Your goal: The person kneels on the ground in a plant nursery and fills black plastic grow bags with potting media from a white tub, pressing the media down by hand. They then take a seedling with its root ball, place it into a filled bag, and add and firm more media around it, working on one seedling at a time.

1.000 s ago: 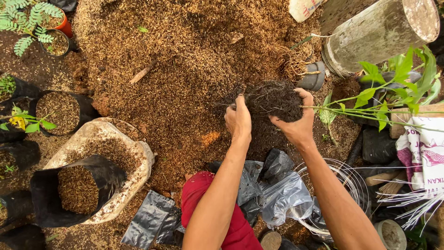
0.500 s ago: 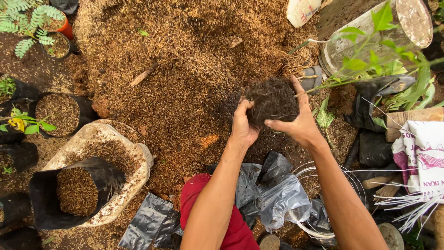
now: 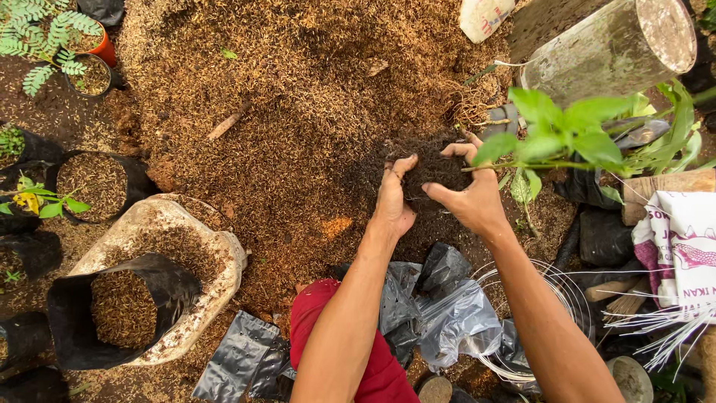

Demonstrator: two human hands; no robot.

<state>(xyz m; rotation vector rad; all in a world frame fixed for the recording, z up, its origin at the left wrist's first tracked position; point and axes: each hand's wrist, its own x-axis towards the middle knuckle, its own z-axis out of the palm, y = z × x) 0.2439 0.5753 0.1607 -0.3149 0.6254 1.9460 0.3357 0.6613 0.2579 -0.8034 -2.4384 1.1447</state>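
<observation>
Nearest, crumpled plastic bags (image 3: 447,313) by red-clad knee (image 3: 335,336). Beyond, left hand (image 3: 393,200) and right hand (image 3: 471,190) cupped around dark root ball (image 3: 429,160) of leafy seedling (image 3: 567,134), above rice-husk heap (image 3: 298,97). Farther right, tilted pale bucket (image 3: 611,45).

An outdoor plant nursery or a garden potting area is shown. The ground is covered by a wide heap of rice husks (image 3: 298,112) mixed with dark soil. Black plastic grow bags (image 3: 119,310) filled with the same husk mix are placed at the left, one inside a white sack (image 3: 216,254). Small potted plants, such as a fern-like seedling (image 3: 45,33) in an orange pot (image 3: 107,51), are seen at the edge. Empty black bags (image 3: 246,358) are lying near a green-leaved young plant (image 3: 567,130).
</observation>
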